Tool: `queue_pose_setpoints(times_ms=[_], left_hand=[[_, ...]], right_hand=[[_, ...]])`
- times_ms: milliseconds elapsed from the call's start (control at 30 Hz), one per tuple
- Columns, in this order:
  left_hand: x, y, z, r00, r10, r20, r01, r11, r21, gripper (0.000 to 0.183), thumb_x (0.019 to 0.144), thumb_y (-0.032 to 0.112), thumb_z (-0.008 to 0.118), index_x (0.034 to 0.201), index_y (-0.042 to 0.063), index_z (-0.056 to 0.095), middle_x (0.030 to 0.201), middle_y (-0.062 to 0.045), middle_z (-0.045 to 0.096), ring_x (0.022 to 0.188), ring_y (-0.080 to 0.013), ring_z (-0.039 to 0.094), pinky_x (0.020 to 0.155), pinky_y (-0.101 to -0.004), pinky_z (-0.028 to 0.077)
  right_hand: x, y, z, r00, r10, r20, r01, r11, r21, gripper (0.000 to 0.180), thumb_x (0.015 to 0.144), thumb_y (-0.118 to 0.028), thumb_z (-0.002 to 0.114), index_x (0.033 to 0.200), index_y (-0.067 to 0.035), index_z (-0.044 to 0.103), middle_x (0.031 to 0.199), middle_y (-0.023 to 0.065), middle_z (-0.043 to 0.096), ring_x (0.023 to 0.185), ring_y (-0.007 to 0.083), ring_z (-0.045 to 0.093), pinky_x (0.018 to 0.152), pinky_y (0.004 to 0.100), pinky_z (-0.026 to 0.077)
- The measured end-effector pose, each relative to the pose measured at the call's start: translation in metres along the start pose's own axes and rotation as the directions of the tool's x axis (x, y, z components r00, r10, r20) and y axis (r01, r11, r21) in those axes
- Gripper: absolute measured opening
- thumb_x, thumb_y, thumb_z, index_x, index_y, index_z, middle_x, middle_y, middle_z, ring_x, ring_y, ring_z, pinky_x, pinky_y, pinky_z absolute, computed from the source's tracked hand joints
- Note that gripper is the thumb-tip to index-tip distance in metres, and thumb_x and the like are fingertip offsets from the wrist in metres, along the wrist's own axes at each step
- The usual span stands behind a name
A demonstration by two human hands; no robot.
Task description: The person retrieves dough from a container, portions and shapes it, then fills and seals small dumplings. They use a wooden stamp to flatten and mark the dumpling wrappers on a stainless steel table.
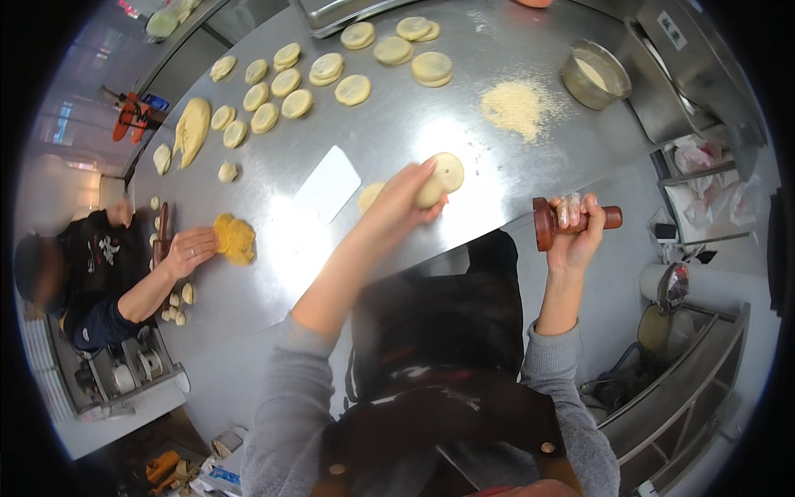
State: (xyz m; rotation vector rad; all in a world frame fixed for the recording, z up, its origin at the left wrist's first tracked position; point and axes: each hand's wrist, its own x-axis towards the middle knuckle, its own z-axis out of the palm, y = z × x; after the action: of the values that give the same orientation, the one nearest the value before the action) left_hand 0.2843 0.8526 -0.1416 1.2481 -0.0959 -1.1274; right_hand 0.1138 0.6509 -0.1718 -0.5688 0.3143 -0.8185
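My left hand (407,192) is slightly blurred above the steel table, its fingers around pale round dough discs. One dough disc (449,172) has a small dark spot at its centre; a second disc (430,194) overlaps it, partly behind my fingers. Another dough disc (371,197) lies on the table, half hidden by that hand. My right hand (574,227) grips a reddish-brown wooden dough stamp (544,225) by its handle, past the table's front edge. A white plastic dough scraper (329,183) rests flat left of my left hand.
Several dough discs (298,103), some stacked, spread over the table's far part, beside a long dough piece (194,132). Sesame-like grains (518,107) lie scattered near a metal bowl (595,76). At left, a co-worker's hand (192,250) touches yellow filling (236,240) near a rolling pin (163,230).
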Motion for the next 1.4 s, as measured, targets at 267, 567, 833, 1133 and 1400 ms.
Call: queue_pose_setpoints(times_ms=[267, 567, 833, 1133, 1400], left_hand=[[0.151, 0.024, 0.057, 0.567, 0.747, 0.346, -0.519, -0.002, 0.855, 0.034, 0.096, 0.018, 0.048, 0.124, 0.0, 0.051, 0.119, -0.017, 0.054, 0.109, -0.0297, 0.05, 0.094, -0.0364, 0.043], [0.13, 0.009, 0.048, 0.5, 0.712, 0.493, -0.575, -0.153, 0.804, 0.044, 0.081, 0.009, 0.066, 0.124, 0.005, 0.057, 0.118, -0.012, 0.055, 0.106, -0.0321, 0.05, 0.093, -0.0385, 0.044], [0.063, -0.014, 0.054, 0.64, 0.603, 0.475, -0.551, -0.071, 0.832, 0.067, 0.069, 0.025, 0.081, 0.129, 0.009, 0.054, 0.119, -0.013, 0.051, 0.104, -0.0301, 0.049, 0.091, -0.0393, 0.045], [0.055, 0.064, 0.085, 0.384, 0.812, 0.439, -0.757, 0.005, 0.654, 0.045, 0.084, 0.026, 0.067, 0.123, 0.006, 0.057, 0.12, -0.016, 0.053, 0.111, -0.0329, 0.049, 0.097, -0.0414, 0.039], [0.089, 0.048, 0.124, 0.605, 0.571, 0.555, -0.524, -0.24, 0.817, 0.042, 0.091, 0.033, 0.055, 0.125, 0.008, 0.057, 0.123, -0.017, 0.053, 0.114, -0.0338, 0.049, 0.095, -0.0529, 0.037]], right_hand=[[-0.006, -0.025, -0.024, 0.992, -0.082, -0.094, 0.077, 0.996, -0.054, 0.025, 0.094, -0.017, 0.051, 0.07, -0.014, 0.044, 0.055, -0.0021, 0.04, 0.05, 0.0102, 0.04, 0.079, 0.0313, 0.046], [-0.004, -0.022, -0.033, 0.996, -0.055, -0.072, 0.052, 0.998, -0.044, 0.024, 0.094, -0.017, 0.051, 0.071, -0.013, 0.044, 0.058, -0.0006, 0.042, 0.053, 0.0115, 0.041, 0.081, 0.0323, 0.046], [0.019, 0.005, 0.007, 0.999, -0.05, 0.016, 0.051, 0.991, -0.123, 0.022, 0.092, -0.013, 0.053, 0.073, -0.011, 0.043, 0.057, 0.0018, 0.045, 0.051, 0.0134, 0.045, 0.072, 0.0318, 0.045], [0.046, 0.062, 0.064, 0.963, -0.143, 0.228, 0.262, 0.683, -0.682, 0.012, 0.084, -0.005, 0.064, 0.076, 0.001, 0.057, 0.067, 0.0023, 0.057, 0.063, 0.0092, 0.056, 0.059, 0.0239, 0.044], [0.053, 0.079, 0.048, 0.875, -0.205, 0.438, 0.483, 0.331, -0.81, 0.011, 0.085, -0.007, 0.062, 0.08, 0.0, 0.055, 0.064, 0.0031, 0.055, 0.061, 0.0116, 0.054, 0.063, 0.0272, 0.045]])
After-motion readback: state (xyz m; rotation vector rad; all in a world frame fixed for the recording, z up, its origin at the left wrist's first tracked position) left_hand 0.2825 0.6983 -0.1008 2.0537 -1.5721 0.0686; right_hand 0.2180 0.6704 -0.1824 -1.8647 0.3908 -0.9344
